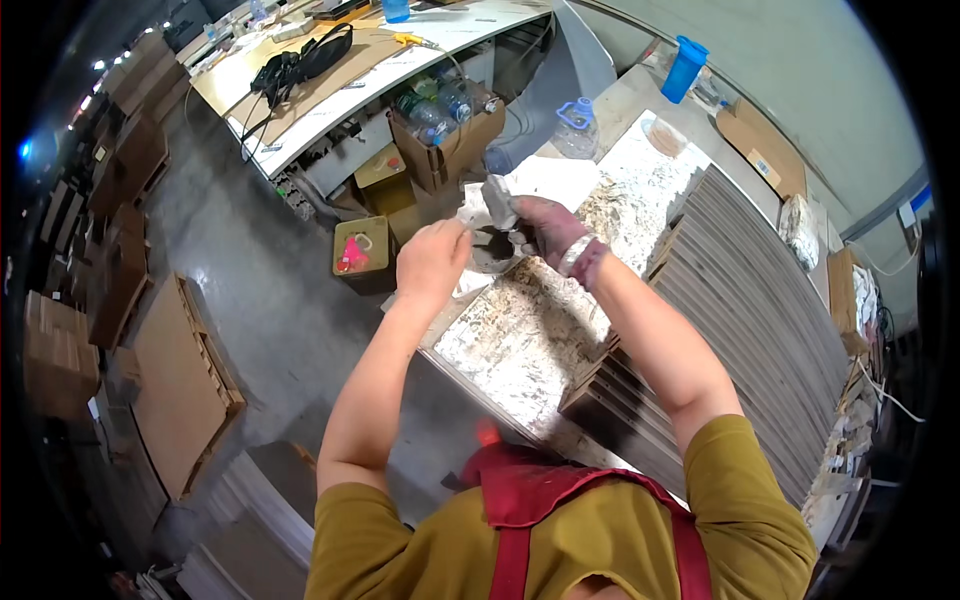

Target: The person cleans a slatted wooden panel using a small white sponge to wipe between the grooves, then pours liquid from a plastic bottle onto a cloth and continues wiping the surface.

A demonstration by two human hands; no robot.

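Observation:
My left hand [435, 262] is bare, its fingers curled down at the near-left side of a roundish vessel [492, 262] with a dark inside. Whether the fingertips grip the vessel's rim or something else is hidden. A purple, stained glove covers my right hand [552, 232], with a pale band round the wrist. That hand is closed on a grey lump [498, 201], held just above the vessel; whether it is a rag or the end of a tool I cannot make out. Beneath both hands, a white board [515, 345] smeared with brown lies on the bench.
Long grey ribbed strips [750, 300] lie side by side along the right. A clear jug [576, 128] and a blue bottle [684, 70] stand beyond. Left of the bench are a square tin [362, 250] and a carton of bottles [450, 150]. Cardboard [183, 385] leans lower left.

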